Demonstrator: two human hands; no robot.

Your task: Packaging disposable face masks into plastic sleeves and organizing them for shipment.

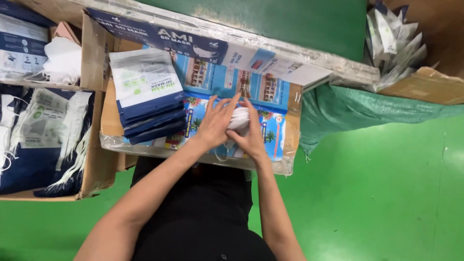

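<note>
Left hand (pixel 215 123) and right hand (pixel 251 133) press together around a white mask stack (pixel 239 117), near the cardboard tray's (pixel 108 121) front edge.

a small stack of white face masks (pixel 239 118), edge-up, over a colourful printed board.

The masks (pixel 239 118) between the hands are white, and the board (pixel 275 94) under them is light blue with printed houses and palm trees. The pouches (pixel 147 94) stacked at the board's left edge are white and grey above, navy below. The floor (pixel 377 193) is bright green, as is the sack (pixel 348 108).
</note>
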